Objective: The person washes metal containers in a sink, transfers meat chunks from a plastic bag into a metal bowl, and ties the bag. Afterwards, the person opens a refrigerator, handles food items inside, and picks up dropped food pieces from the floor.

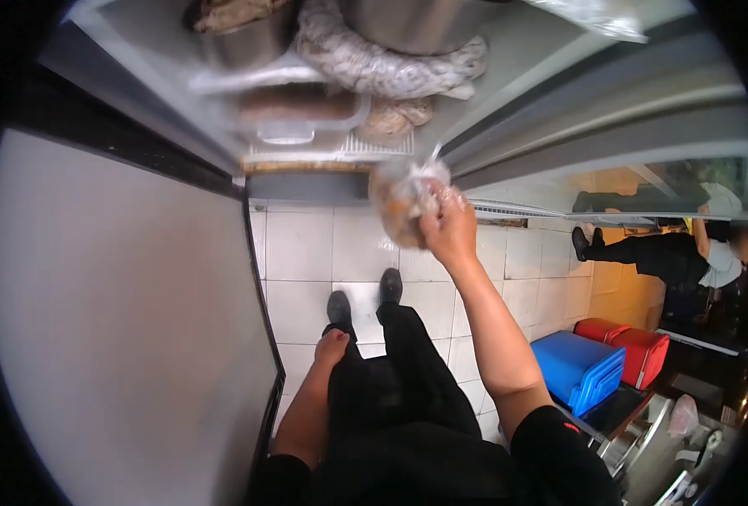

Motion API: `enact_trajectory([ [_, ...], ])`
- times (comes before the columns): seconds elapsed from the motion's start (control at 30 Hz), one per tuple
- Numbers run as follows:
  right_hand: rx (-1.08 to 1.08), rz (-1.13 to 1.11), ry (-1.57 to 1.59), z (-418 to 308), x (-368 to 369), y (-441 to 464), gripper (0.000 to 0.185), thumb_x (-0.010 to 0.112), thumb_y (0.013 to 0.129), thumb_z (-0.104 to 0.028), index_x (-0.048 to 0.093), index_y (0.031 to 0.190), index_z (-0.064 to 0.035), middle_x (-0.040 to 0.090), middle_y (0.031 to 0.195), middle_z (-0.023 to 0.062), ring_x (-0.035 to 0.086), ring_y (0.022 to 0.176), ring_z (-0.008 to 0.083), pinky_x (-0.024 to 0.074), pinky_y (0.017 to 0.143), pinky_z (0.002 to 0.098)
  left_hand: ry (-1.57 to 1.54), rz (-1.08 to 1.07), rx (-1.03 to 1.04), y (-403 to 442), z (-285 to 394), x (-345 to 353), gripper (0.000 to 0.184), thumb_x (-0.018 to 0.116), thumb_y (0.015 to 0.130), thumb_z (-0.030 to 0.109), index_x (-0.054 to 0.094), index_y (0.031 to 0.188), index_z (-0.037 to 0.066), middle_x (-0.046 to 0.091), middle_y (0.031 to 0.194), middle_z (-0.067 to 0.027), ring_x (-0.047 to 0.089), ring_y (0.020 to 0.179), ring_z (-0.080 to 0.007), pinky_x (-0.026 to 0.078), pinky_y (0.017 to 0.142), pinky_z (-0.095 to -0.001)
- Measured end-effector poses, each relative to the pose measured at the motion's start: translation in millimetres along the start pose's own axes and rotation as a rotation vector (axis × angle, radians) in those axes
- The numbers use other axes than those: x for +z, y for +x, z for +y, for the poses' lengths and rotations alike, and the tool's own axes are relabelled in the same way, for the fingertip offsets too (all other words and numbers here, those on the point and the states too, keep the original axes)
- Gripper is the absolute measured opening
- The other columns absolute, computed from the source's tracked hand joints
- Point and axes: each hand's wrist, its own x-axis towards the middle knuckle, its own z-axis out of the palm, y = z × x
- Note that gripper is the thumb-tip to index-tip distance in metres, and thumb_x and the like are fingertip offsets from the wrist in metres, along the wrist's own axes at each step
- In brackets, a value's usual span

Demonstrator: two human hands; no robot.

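Observation:
My right hand (pixel 451 223) grips the gathered top of a clear plastic bag (pixel 401 202) with brownish and orange food in it, blurred by motion. The bag hangs in front of the open refrigerator's lower edge (pixel 306 167). Down beside my leg is my left hand (pixel 332 347), its fingers curled in and nothing showing in them. On the refrigerator shelf are a clear lidded container (pixel 298 114) of brown food, a long plastic-wrapped bundle (pixel 365 67) and a small bag (pixel 395 116).
Metal pots (pixel 247 38) stand deeper on the shelf. A refrigerator door (pixel 129 295) swings out on the left. To the right are a blue bin (pixel 580 367), red bins (pixel 627 341), and another person (pixel 686 253) farther off. White tiles (pixel 298 244) cover the floor.

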Motion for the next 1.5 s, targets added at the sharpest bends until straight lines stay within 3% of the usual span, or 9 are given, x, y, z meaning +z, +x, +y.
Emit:
enact_trajectory([
  [0.37,0.326,-0.171,-0.522,155.3,-11.8,-337.9,0.033,0.068,0.076,-0.016,0.07,0.109,-0.0137,0.069,0.105,0.0158,0.065,0.096,0.0346,0.0514,0.087,0.0447,0.297,-0.036,-0.048,-39.2,-13.3,-71.7,0.04,0.057,0.087,0.039,0.068,0.104,0.005,0.069,0.104,-0.0204,0.065,0.101,-0.0378,0.051,0.088,-0.0465],
  [0.67,0.971,-0.258,-0.46,185.3,-100.8,-594.7,0.038,0.063,0.08,-0.02,0.066,0.116,-0.0099,0.067,0.112,0.0187,0.062,0.105,0.0377,0.0494,0.091,0.0467,0.568,-0.163,-0.043,-111.6,-54.5,-40.6,0.041,0.059,0.083,0.037,0.069,0.101,0.002,0.069,0.106,-0.0212,0.065,0.102,-0.0376,0.051,0.089,-0.0463],
  [0.8,1.149,-0.173,-0.307,184.8,-117.1,-684.3,0.043,0.064,0.081,-0.02,0.062,0.123,-0.0088,0.067,0.111,0.0213,0.063,0.105,0.0406,0.0493,0.092,0.0489,0.681,-0.382,-0.034,-152.6,-73.9,-30.9,0.041,0.061,0.085,0.035,0.07,0.097,-0.002,0.071,0.101,-0.0195,0.071,0.075,-0.032,0.058,0.069,-0.044],
  [0.83,1.139,-0.164,-0.293,182.0,-120.7,-699.5,0.043,0.064,0.081,-0.02,0.062,0.123,-0.0088,0.067,0.111,0.0213,0.063,0.105,0.0406,0.0493,0.092,0.0489,0.464,-0.334,-0.309,-165.3,-64.3,-30.3,0.046,0.061,0.087,0.036,0.066,0.101,-0.007,0.071,0.103,-0.0189,0.071,0.069,-0.0283,0.057,0.059,-0.0413],
  [1.0,1.274,0.033,-0.165,197.3,-115.2,-778.0,0.047,0.06,0.076,-0.009,0.06,0.123,-0.0037,0.066,0.113,0.0232,0.062,0.108,0.0406,0.0487,0.093,0.0468,0.342,-0.072,-0.425,-213.9,-74.0,-47.4,0.055,0.061,0.087,0.04,0.061,0.112,-0.009,0.071,0.099,-0.0187,0.071,0.068,-0.0275,0.056,0.057,-0.0422],
  [1.07,1.309,-0.016,-0.135,222.0,-108.4,-802.2,0.051,0.06,0.073,-0.006,0.058,0.124,-0.0021,0.066,0.114,0.0228,0.061,0.11,0.041,0.0482,0.095,0.0451,0.225,0.318,-0.357,-219.5,-66.5,-56.1,0.062,0.062,0.085,0.041,0.054,0.123,-0.007,0.071,0.09,-0.019,0.071,0.067,-0.0276,0.057,0.057,-0.0425],
  [1.27,1.407,0.105,-0.027,198.3,-130.1,-789.9,0.052,0.059,0.074,-0.003,0.056,0.126,-0.0005,0.064,0.12,0.0235,0.059,0.116,0.0405,0.0461,0.099,0.0442,0.119,0.264,-0.281,-192.9,-31.5,-37.8,0.061,0.062,0.08,0.036,0.049,0.126,-0.002,0.068,0.067,-0.0156,0.07,0.061,-0.0258,0.057,0.064,-0.0385],
  [1.43,1.409,0.397,-0.016,202.8,-129.4,-790.8,0.053,0.062,0.077,-0.007,0.053,0.129,-0.0002,0.063,0.122,0.0235,0.058,0.116,0.0417,0.0458,0.099,0.0433,0.338,0.196,-0.129,-178.5,23.2,-13.3,0.036,0.058,0.08,0.035,0.065,0.063,0.003,0.067,0.061,-0.0137,0.069,0.063,-0.0256,0.056,0.071,-0.0389],
  [1.5,1.468,0.423,0.037,226.1,-115.0,-803.7,0.053,0.062,0.077,-0.008,0.054,0.129,0.0,0.063,0.122,0.0229,0.058,0.116,0.0414,0.0459,0.099,0.0431,0.425,0.145,-0.068,-162.1,52.1,-9.1,0.037,0.057,0.081,0.035,0.065,0.062,0.004,0.067,0.062,-0.0139,0.069,0.066,-0.0258,0.056,0.074,-0.039],
])
